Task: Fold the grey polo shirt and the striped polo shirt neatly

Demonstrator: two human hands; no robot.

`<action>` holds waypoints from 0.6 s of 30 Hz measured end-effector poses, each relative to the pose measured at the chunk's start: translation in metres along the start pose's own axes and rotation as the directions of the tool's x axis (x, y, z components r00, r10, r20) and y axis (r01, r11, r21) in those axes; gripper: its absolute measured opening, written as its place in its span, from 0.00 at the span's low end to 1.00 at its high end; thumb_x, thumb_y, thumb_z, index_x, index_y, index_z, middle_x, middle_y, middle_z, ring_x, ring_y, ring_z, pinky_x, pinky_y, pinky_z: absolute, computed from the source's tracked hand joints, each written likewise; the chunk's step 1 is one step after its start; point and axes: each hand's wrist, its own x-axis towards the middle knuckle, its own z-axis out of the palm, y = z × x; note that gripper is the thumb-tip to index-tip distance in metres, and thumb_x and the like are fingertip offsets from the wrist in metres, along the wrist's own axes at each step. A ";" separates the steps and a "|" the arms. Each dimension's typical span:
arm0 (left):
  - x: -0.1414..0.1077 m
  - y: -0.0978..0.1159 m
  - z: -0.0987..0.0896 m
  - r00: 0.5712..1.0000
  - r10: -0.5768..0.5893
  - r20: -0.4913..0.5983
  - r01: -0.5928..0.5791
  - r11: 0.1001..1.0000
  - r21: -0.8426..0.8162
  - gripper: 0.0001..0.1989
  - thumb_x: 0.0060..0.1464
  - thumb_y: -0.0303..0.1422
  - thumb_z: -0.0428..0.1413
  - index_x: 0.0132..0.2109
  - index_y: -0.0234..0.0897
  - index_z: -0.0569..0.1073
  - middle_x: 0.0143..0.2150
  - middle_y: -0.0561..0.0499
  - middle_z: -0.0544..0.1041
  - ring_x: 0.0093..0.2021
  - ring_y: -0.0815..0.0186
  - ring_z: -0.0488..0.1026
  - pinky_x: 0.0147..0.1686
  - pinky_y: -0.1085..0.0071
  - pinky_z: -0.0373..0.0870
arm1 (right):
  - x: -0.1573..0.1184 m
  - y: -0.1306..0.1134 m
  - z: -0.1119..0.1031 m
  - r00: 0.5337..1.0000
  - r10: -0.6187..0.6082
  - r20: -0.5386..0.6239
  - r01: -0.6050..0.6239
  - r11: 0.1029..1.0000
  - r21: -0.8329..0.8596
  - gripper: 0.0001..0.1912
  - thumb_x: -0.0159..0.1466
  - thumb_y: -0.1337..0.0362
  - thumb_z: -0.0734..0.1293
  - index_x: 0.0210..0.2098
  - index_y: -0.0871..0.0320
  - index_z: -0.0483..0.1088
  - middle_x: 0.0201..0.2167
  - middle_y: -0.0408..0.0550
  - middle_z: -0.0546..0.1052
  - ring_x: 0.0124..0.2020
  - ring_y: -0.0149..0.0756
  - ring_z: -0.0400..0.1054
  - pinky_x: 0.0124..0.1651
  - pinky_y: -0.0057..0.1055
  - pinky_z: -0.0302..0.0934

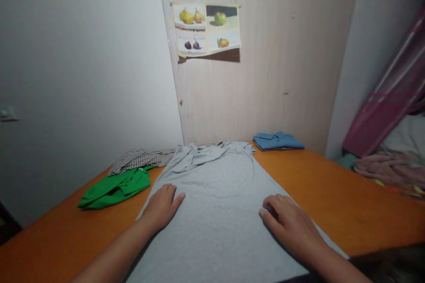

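A light grey garment lies spread lengthwise over the orange table, its far end rumpled near the wall. My left hand rests on its left edge, fingers lying on the cloth and thumb held apart, with nothing in it. On the right side of the cloth is my right hand, palm down, its fingers slightly curled and the thumb apart; it holds nothing that shows.
A green garment and a striped one lie at the left. The folded blue shirt sits at the back right. Beyond the table's right edge is pinkish cloth. Walls bound the back and left.
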 end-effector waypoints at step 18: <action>-0.086 -0.002 -0.011 0.999 -0.036 0.035 0.043 0.971 -0.234 0.35 0.60 0.55 0.46 0.64 0.37 0.71 0.69 0.43 0.65 0.69 0.51 0.60 0.68 0.53 0.54 | -0.069 0.040 -0.015 0.987 -0.066 0.147 0.057 0.996 0.065 0.32 0.66 0.40 0.61 0.64 0.47 0.67 0.69 0.49 0.62 0.69 0.52 0.56 0.70 0.52 0.50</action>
